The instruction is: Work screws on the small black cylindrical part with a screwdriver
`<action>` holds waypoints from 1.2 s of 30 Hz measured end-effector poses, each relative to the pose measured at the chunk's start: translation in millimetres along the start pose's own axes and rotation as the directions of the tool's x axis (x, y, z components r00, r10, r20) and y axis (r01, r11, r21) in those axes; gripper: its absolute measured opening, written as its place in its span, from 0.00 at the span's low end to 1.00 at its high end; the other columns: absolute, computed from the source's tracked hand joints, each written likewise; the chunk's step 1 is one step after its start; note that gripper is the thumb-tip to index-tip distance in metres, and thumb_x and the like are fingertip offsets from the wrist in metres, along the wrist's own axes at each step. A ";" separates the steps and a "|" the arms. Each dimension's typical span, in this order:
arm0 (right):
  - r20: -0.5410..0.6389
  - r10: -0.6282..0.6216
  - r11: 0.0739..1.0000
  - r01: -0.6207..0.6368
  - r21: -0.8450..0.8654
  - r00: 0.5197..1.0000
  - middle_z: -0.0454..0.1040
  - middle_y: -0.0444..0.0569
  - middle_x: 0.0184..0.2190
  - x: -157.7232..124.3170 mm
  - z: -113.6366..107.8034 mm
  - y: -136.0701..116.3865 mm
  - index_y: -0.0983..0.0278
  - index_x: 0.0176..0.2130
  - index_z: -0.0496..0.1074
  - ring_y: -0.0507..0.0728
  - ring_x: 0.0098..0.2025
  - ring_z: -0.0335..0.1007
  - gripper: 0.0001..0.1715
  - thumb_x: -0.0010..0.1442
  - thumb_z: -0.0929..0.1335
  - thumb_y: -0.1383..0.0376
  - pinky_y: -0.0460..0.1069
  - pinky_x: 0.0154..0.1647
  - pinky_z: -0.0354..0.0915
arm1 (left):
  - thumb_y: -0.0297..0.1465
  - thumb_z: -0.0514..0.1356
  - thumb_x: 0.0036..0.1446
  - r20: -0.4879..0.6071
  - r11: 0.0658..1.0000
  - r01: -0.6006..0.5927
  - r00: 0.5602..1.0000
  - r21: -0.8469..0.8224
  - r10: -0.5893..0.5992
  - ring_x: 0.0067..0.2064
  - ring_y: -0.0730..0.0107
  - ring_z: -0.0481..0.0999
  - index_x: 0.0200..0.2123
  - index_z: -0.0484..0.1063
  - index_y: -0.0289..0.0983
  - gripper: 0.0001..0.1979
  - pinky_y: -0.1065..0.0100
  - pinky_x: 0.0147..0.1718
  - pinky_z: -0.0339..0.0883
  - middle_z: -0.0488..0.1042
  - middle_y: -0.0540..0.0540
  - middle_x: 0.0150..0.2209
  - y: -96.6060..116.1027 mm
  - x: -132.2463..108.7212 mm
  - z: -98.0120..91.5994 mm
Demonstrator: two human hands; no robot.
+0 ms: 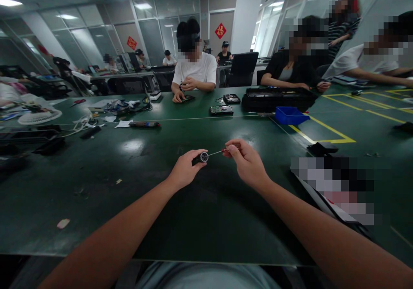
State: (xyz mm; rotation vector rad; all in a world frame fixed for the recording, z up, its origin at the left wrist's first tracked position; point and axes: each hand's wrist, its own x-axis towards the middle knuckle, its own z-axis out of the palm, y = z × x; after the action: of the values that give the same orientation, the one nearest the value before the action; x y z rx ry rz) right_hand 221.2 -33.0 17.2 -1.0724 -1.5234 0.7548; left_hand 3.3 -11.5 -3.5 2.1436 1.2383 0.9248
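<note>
My left hand (184,169) is closed around a short black cylinder (204,157) with a silver-rimmed round end, possibly a small flashlight. That round end faces right. In my right hand (250,165) is a screwdriver (215,153) with a thin metal shaft and a reddish handle, held between thumb and fingers. Its shaft points left, and the tip is at the cylinder's round end; whether it goes inside I cannot tell. Both hands are above the green table (180,229), and part of the cylinder is hidden by my left fingers.
Farther back lie a multi-coloured tool (144,124), hard drives (221,110), a long black housing (277,99) and a blue bin (291,115). Cables and parts (124,106) clutter the left. A flat item, partly blurred (309,194), lies right. Across the table a person (195,72) handles something small.
</note>
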 end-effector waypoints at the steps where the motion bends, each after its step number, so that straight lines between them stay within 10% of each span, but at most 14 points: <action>1: -0.022 0.012 1.000 -0.012 0.007 1.000 0.78 0.49 0.35 0.4 0.6 0.7 0.61 0.42 0.70 0.57 0.37 0.76 0.12 0.66 0.64 0.56 0.55 0.42 0.71 | 0.27 0.63 0.59 0.004 1.000 -0.009 1.000 0.002 0.009 0.56 0.62 0.72 0.55 0.72 0.43 0.20 0.58 0.59 0.63 0.75 0.47 0.53 0.0 -0.1 0.0; 15: -0.059 0.020 0.959 -0.036 -0.282 0.998 0.73 0.43 0.20 -1.7 -4.0 -15.8 0.61 0.26 0.69 0.53 0.22 0.67 0.21 0.62 0.68 0.49 0.49 0.26 0.59 | 0.30 0.64 0.59 0.025 0.994 -0.062 0.998 0.088 0.060 0.56 0.60 0.71 0.56 0.71 0.43 0.21 0.56 0.58 0.63 0.75 0.46 0.53 2.2 -0.5 -1.4; 29: 0.139 -0.153 0.945 0.186 -0.270 0.978 0.77 0.48 0.35 -7.0 -4.5 -14.8 0.60 0.41 0.71 0.57 0.37 0.74 0.07 0.65 0.64 0.62 0.52 0.39 0.67 | 0.28 0.63 0.61 0.020 0.993 -0.059 0.998 0.105 0.057 0.57 0.60 0.71 0.57 0.71 0.42 0.20 0.54 0.60 0.61 0.74 0.46 0.55 1.4 -0.2 -1.5; 36: 0.079 -0.015 0.933 0.042 -0.356 0.997 0.70 0.42 0.20 -6.0 -2.2 -19.8 0.60 0.37 0.75 0.54 0.22 0.68 0.20 0.68 0.61 0.52 0.49 0.25 0.59 | 0.29 0.63 0.61 0.021 0.991 -0.070 0.997 0.113 0.068 0.56 0.60 0.71 0.56 0.71 0.43 0.20 0.54 0.59 0.62 0.75 0.46 0.54 2.6 -0.7 -1.5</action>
State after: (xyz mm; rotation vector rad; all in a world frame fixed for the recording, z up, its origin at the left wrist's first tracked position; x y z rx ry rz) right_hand 218.8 -46.4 32.9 -1.2972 -1.7830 0.5108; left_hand 3.3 -13.2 -0.9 2.2910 1.2426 0.8815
